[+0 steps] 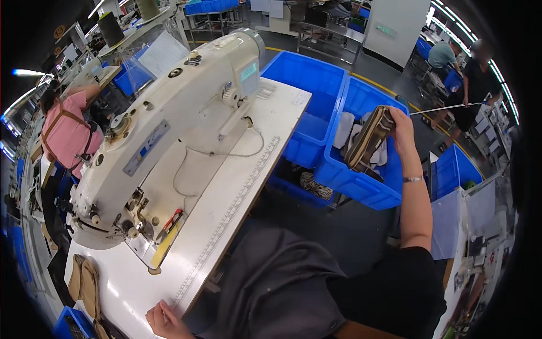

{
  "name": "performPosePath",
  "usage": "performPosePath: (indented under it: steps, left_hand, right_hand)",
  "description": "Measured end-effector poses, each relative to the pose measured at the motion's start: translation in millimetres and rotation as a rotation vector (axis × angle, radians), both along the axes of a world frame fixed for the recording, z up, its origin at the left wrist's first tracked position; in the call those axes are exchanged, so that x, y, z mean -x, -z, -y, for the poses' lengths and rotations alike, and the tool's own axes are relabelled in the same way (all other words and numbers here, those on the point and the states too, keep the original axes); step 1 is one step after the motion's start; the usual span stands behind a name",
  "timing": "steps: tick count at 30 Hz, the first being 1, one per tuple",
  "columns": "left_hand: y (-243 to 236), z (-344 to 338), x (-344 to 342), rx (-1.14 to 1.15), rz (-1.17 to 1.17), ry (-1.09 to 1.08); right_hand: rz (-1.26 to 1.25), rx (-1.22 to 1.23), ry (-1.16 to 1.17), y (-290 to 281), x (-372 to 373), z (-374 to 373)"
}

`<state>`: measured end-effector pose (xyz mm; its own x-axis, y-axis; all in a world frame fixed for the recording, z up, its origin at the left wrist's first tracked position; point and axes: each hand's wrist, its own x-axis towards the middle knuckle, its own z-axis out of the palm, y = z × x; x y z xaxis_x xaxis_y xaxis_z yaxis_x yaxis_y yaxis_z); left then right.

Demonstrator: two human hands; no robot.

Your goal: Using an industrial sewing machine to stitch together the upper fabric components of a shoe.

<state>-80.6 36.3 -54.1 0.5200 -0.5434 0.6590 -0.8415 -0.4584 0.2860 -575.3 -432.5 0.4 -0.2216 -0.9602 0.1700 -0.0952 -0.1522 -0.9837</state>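
Surface [135,282]: white sewing table running diagonally from lower left toward upper centre, with a ruler scale [226,206] along its near edge
Sewing machine [164,113]: white industrial model standing on the surface, its needle end toward the lower left
Loaded bin [367,189]: blue plastic, beyond the right end of the surface, holding several light-coloured articles
Second bin [316,79]: blue plastic, just beside the loaded bin, on the side nearer the machine
Brown fabric pieces [89,285]: side by side at the lower left of the surface
Striped pouch [370,138]: brown, tilted, over the loaded bin; whether it touches the contents cannot be told
Right hand [401,129]: gripping the striped pouch by its right side, arm extended
Left hand [164,320]: at the surface's near edge, fingers loosely bent; cannot tell whether they close on anything
Red cutter [173,219]: lying beside the needle area
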Motion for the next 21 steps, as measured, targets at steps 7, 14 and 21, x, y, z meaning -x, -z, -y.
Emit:
performPosePath:
  steps: [7, 14, 21]
  left_hand:
    - [-9, -9, -13, -0.047, 0.039, -0.133]
    - [-28, -25, -23, -0.117, 0.106, -0.235]
    - [-42, -37, -50, -0.089, 0.080, -0.259]
  right_hand:
    - [-0.681, 0.082, 0.188, 88, -10, 37]
    - [-0.845, 0.959, -0.381, 62, -234, -47]
    - [-0.594, 1.232, -0.868, 55, -357, -136]
